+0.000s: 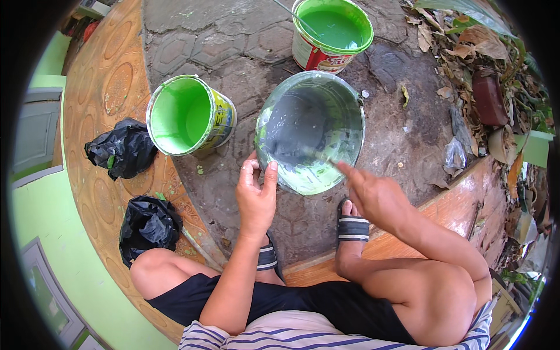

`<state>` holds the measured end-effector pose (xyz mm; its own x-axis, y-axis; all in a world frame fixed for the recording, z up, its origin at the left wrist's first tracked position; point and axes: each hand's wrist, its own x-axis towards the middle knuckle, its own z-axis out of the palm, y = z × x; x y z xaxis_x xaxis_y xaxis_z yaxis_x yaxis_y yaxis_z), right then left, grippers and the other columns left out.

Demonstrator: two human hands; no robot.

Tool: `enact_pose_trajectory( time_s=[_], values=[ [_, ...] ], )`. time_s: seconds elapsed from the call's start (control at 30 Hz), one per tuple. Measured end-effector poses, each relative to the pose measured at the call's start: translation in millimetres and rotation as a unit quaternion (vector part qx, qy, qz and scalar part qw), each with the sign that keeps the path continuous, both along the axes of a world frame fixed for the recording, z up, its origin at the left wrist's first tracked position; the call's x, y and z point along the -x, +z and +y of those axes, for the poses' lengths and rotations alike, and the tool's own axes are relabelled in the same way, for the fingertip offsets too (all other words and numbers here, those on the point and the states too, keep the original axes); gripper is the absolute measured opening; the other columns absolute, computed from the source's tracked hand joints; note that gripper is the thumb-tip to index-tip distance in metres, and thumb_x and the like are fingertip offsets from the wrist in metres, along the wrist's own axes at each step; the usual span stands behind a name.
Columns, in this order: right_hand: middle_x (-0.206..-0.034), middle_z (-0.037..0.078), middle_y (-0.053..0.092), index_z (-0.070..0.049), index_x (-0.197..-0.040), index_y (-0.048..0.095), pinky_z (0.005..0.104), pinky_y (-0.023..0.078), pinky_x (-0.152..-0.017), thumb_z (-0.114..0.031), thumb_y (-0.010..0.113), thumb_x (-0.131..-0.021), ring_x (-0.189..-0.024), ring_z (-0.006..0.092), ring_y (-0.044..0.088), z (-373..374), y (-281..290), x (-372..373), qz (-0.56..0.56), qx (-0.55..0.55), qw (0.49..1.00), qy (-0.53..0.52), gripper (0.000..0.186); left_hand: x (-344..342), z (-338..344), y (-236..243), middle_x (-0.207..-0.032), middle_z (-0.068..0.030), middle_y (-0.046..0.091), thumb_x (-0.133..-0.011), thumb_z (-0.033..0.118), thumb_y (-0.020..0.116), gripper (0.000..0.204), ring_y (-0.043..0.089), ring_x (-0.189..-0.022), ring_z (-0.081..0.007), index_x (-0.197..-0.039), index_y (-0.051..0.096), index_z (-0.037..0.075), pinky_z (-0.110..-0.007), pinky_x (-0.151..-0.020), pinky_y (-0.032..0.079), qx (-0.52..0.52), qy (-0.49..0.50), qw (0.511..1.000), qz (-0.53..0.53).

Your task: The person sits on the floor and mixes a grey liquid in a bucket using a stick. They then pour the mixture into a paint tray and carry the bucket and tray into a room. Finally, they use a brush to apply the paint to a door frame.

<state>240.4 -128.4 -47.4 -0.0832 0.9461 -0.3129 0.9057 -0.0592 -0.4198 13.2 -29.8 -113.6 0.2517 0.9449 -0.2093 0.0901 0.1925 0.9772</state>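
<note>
The right hand [370, 189] is closed in a fist-like grip on a thin, blurred stick-like tool [330, 160], whose kind cannot be told. The tool's long axis runs from the fingers toward 10 o'clock, over the near rim and into the round bucket with pale-green-streaked inner walls [318, 182]. From that bucket's middle, the right hand lies between 4 and 5 o'clock; it is the hand nearer the tool. Whether its fingers touch the rim is unclear.

The left hand [256, 189] sits at the bucket's 7 to 8 o'clock, partly closed, and appears to have the rim between thumb and curled fingers. Smooth grey paste [294, 119] coats the bucket's floor and far wall; the tool's far end blurs at the paste's near edge.

Farther out, at 9 o'clock, stands a white plastic pail with a bright green inside and a yellow-and-blue label [221, 119]. Just past 12 o'clock, a red-and-white pail [309, 53] contains glossy green liquid [335, 28], with a thin grey rod [293, 15] leaning in it. Two crumpled black plastic bags [123, 149] lie on orange tiles [116, 81] between 8 and 9 o'clock, and dry brown leaves [481, 44] gather toward 2 o'clock.
</note>
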Motion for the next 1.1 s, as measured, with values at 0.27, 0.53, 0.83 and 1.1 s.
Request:
enact_pose_trajectory(
  time_s=[0.27, 0.53, 0.83, 1.1],
  values=[
    [-0.084, 0.018, 0.064, -0.002, -0.138, 0.043, 0.0438, 0.053, -0.057, -0.011, 0.06, -0.085, -0.063, 0.0341, 0.065, -3.3, -11.8, -5.3, -0.001, -0.013, 1.0, -0.019, 0.056, 0.9, 2.3, 4.3, -0.115, -0.0115, 0.058, -0.097, 0.009, 0.06, 0.016, 0.053, -0.101, -0.0124, -0.098, 0.049, -0.002, -0.027, -0.09, 0.044, 0.007, -0.004, 1.0, 0.008],
    [-0.087, 0.019, 0.064, -0.004, -0.139, 0.042, 0.0432, 0.054, -0.057, -0.012, 0.061, -0.085, -0.065, 0.0348, 0.065, -6.3, -20.5, -4.8, -0.004, -0.012, 1.0, -0.013, 0.058, 2.7, 5.0, 6.3, -0.114, -0.012, 0.058, -0.097, 0.008, 0.06, 0.016, 0.053, -0.102, -0.013, -0.098, 0.047, -0.002, -0.027, -0.091, 0.044, 0.014, -0.009, 0.999, 0.04],
    [-0.092, 0.019, 0.064, -0.003, -0.143, 0.036, 0.0448, 0.054, -0.06, -0.011, 0.058, -0.086, -0.07, 0.0354, 0.066, -12.6, -39.7, -16.5, -0.046, -0.021, 0.997, -0.062, 0.061, -0.6, 7.6, 14.6, -0.12, -0.0135, 0.057, -0.097, 0.006, 0.059, 0.014, 0.054, -0.105, -0.0142, -0.097, 0.047, -0.002, -0.028, -0.092, 0.044, 0.056, 0.008, 0.998, 0.039],
    [-0.089, 0.018, 0.063, -0.008, -0.143, 0.039, 0.0467, 0.053, -0.06, -0.01, 0.054, -0.09, -0.068, 0.0374, 0.064, -10.3, -28.3, -12.1, -0.038, 0.016, 0.997, -0.057, 0.055, 0.0, 7.6, 13.1, -0.116, -0.0119, 0.059, -0.096, 0.006, 0.06, 0.014, 0.055, -0.102, -0.0136, -0.097, 0.048, -0.002, -0.028, -0.09, 0.044, 0.052, 0.012, 0.998, 0.04]
  ],
)
